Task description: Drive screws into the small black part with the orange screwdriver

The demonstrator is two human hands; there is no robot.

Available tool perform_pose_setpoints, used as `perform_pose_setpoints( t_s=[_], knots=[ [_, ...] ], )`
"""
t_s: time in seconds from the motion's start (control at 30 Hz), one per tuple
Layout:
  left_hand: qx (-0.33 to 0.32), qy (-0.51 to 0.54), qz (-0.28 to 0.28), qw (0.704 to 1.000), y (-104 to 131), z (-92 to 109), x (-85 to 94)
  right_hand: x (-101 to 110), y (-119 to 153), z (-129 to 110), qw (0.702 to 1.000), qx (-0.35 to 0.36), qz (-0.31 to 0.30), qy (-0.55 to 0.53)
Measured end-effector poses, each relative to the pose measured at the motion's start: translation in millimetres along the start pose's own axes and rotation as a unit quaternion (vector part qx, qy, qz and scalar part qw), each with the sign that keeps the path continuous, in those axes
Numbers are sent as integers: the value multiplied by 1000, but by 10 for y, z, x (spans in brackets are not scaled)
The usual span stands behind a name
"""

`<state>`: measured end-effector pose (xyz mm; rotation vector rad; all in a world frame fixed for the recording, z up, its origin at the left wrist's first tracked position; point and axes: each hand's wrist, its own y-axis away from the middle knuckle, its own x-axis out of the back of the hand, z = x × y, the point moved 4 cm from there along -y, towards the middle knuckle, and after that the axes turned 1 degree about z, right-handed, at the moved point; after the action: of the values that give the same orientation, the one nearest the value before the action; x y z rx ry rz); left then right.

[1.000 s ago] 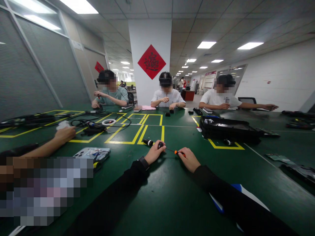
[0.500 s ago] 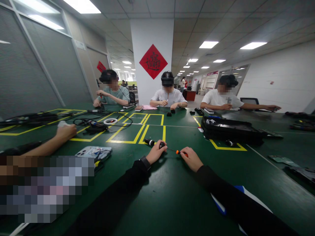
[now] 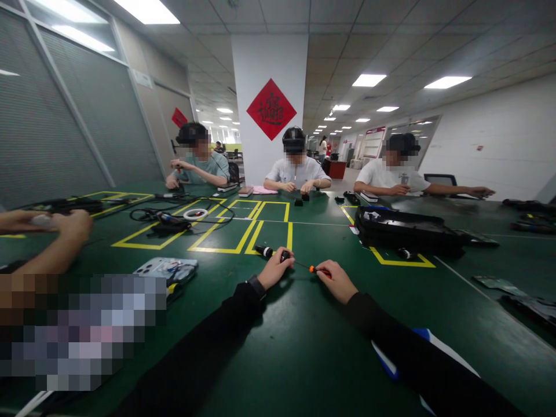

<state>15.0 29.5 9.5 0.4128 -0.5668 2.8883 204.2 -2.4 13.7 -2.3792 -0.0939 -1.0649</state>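
Note:
My left hand [image 3: 274, 270] is closed round a small black part [image 3: 285, 255], which is mostly hidden by the fingers. Just beyond that hand, a black cylinder with a white band [image 3: 263, 251] lies on the green table [image 3: 286, 359]. My right hand [image 3: 337, 281] grips a screwdriver by its orange and black handle [image 3: 313, 269]. Its thin shaft [image 3: 301, 264] points left to the black part in my left hand. Whether the tip touches the part is too small to tell.
A black tray-like case [image 3: 403, 229] stands at the right, with another black cylinder [image 3: 407, 253] before it. Black cables [image 3: 163, 220] and a white ring [image 3: 195, 214] lie at the left. A phone-like item [image 3: 167, 267] is nearer. A co-worker's hands [image 3: 72, 226] work at far left.
My hands, the black part and the screwdriver stay almost where they were. At the far left, the co-worker's hand has moved left, and a second hand now shows beside it.

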Motion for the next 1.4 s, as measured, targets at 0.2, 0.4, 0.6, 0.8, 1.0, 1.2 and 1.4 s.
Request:
perform_pose_setpoints(
  t_s=[0.2,0.4,0.6,0.8,1.0,1.2,1.4],
  knots=[
    [-11,-6,-4,1000,-11,-17,6,-29,19,29,1000,-17,13,-23],
    [-7,1,-3,1000,-12,-26,4,-13,-6,10,1000,-6,-3,1],
    [-13,-1,-4,1000,-11,-44,8,-12,14,-8,1000,-6,7,-9],
    [-28,-12,-7,999,-3,-8,4,-19,18,19,1000,-14,16,-19],
    [-18,-14,-2,1000,-3,-19,8,-16,1,62,1000,-9,9,18],
    [-24,4,-2,1000,-4,-15,2,-10,20,42,1000,3,23,9],
    [-15,0,-3,1000,-2,-7,1,-14,9,80,999,-21,16,25]
  ],
)
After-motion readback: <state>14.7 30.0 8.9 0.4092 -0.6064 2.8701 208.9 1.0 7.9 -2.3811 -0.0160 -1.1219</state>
